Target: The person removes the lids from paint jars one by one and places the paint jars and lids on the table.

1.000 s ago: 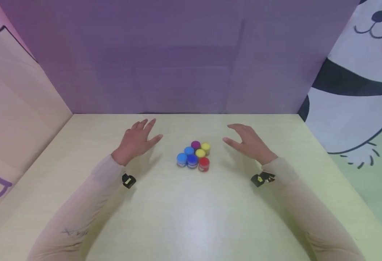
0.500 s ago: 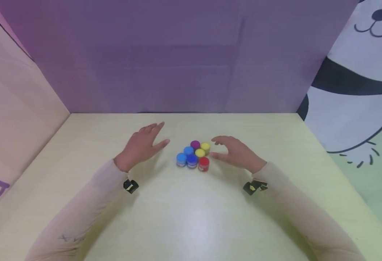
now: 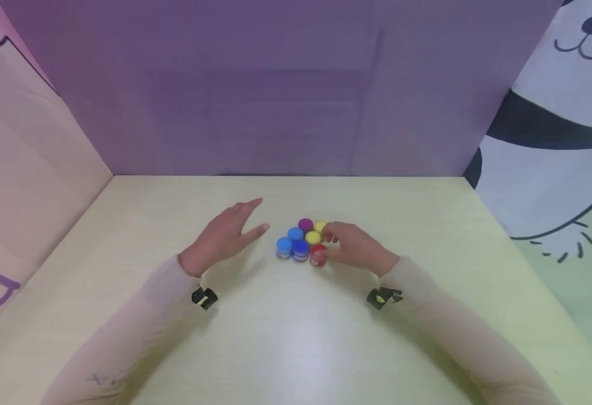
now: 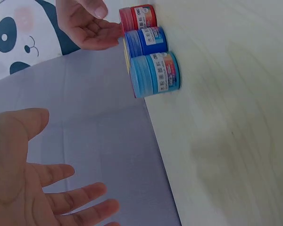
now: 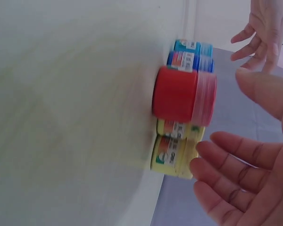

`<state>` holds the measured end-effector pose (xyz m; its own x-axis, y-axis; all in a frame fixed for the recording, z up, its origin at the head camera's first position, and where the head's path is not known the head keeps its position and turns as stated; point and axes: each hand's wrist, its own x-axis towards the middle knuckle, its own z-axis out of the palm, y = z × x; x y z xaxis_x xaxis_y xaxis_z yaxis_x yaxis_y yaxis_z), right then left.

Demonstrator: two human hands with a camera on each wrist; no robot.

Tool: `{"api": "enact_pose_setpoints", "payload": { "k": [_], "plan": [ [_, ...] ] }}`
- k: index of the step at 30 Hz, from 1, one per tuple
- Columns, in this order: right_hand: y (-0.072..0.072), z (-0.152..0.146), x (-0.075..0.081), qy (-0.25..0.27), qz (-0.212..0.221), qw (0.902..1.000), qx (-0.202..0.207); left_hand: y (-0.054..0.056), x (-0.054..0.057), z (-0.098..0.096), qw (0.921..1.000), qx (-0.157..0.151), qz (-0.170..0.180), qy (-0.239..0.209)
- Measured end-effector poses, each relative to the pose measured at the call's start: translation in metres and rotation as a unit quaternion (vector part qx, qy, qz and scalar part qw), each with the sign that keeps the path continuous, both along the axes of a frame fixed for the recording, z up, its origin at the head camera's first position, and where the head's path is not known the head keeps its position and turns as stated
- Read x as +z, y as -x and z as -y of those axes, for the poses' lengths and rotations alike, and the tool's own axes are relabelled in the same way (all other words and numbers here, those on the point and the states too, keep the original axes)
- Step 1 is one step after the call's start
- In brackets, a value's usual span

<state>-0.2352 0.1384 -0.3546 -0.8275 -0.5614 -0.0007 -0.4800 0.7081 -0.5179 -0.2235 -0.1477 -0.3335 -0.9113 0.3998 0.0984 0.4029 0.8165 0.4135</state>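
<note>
Seven small lidded jars stand bunched near the middle of the desk (image 3: 275, 326): a purple jar (image 3: 305, 224) at 12 o'clock of the bunch, a yellow jar (image 3: 320, 226) at 2, a second yellow jar (image 3: 313, 238) at 3, a red jar (image 3: 316, 260) at 5, a dark blue jar (image 3: 301, 249) at 6, and light blue jars (image 3: 284, 246) at 8 and 10. The right hand (image 3: 358, 247) is at 3 o'clock, its grip parted, fingers arched and thumb apart, holding nothing; whether it touches the red or yellow jars I cannot tell. The left hand (image 3: 220, 233) hovers at 9 o'clock, its grip spread wide and holding nothing, with desk surface between thumb and jars. The desk's far edge meets the purple wall (image 3: 285, 101) at 12, with a strip of room behind the bunch. Its side edges lie well apart from the jars, along the pale panel (image 3: 27, 140) at 9 and the panda panel (image 3: 554, 180) at 3; wide room runs toward 6, between both sleeves (image 3: 457, 320).
</note>
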Motion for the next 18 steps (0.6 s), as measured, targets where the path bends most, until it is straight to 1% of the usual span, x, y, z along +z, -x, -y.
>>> {"api": "enact_pose_setpoints", "payload": {
  "k": [4, 10, 13, 18],
  "plan": [
    [-0.002, 0.004, -0.001, 0.000, 0.003, 1.0000, 0.004, -0.002, -0.002, -0.003, 1.0000, -0.008, 0.000, -0.005],
    [-0.004, 0.008, -0.004, -0.009, -0.014, 0.9998, 0.012, -0.007, -0.006, -0.007, 0.9997, -0.019, 0.004, -0.012],
    [-0.006, 0.009, -0.005, -0.014, -0.016, 0.9997, 0.010, -0.010, -0.009, -0.008, 0.9991, -0.028, 0.013, -0.027],
    [-0.008, 0.012, -0.005, -0.017, -0.015, 0.9997, 0.005, -0.014, -0.011, -0.010, 0.9970, -0.039, 0.037, -0.056]
  ]
}}
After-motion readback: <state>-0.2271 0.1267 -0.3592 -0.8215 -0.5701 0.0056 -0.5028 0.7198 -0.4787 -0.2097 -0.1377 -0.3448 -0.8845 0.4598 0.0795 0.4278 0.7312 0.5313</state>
